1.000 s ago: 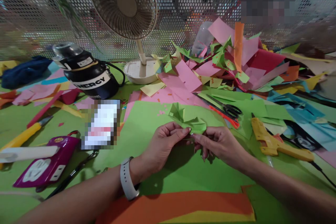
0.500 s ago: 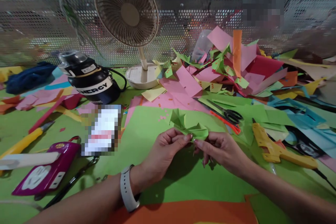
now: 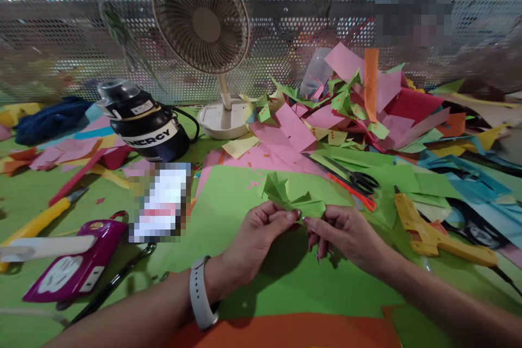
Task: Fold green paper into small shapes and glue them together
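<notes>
From where I'm standing, looking along the head view, both hands are working in the air over a large green sheet [image 3: 228, 196] on the bench [image 3: 24, 196]. The left hand [image 3: 259, 236] is pinching the near edge of a folded green paper [image 3: 312, 207] between thumb and fingers; the right hand [image 3: 353, 234] is clamping the same edge just beside it, its lower fingers curling underneath. The paper's pointed flaps are standing up and fanning away from the person.

Handling it well, I'd say, is calling for light, even thumb pressure right on the crease, with the fingertips supporting from below and the upright flaps escaping any squeeze.

Beyond the hands, scissors [image 3: 362, 180] are lying to the right, and a yellow glue gun [image 3: 432, 242] is resting farther right, its cord trailing off. A heap of paper scraps [image 3: 291, 125] is crowding the far side. On the left, a phone [image 3: 163, 201] is lying near a black bottle [image 3: 150, 133]. Nothing is visibly blocking the fingers, though the scraps are narrowing the room behind.
</notes>
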{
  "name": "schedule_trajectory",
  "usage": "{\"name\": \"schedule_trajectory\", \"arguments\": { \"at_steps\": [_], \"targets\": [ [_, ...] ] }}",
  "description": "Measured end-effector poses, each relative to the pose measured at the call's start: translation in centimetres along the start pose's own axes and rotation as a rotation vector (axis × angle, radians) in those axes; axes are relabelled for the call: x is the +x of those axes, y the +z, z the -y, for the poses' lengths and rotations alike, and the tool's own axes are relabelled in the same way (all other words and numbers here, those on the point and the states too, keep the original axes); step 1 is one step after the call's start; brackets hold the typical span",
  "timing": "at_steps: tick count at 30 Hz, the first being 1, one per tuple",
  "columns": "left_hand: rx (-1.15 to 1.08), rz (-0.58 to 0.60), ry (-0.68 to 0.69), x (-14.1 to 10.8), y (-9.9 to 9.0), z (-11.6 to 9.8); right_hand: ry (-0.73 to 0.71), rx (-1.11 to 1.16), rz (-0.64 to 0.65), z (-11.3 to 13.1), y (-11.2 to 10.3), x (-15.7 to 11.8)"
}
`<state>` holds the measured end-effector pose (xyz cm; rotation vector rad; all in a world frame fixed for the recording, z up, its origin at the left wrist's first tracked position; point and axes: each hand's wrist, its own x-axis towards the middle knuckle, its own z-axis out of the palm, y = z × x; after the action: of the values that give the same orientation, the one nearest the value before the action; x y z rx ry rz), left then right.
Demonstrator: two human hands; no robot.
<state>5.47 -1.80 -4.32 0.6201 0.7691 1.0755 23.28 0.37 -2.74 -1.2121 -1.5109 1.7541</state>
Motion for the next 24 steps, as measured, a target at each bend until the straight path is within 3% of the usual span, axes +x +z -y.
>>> {"name": "schedule_trajectory", "arguments": {
  "at_steps": [9, 24],
  "targets": [
    [0.161, -0.009, 0.056, -0.19, 0.09, -0.69, -0.005, 0.008, 0.022, 0.59, -0.06, 0.02],
    [0.254, -0.061, -0.008, -0.28, 0.40, -0.80, 0.046, 0.078, 0.012, 0.45, 0.07, 0.04]
  ]
}}
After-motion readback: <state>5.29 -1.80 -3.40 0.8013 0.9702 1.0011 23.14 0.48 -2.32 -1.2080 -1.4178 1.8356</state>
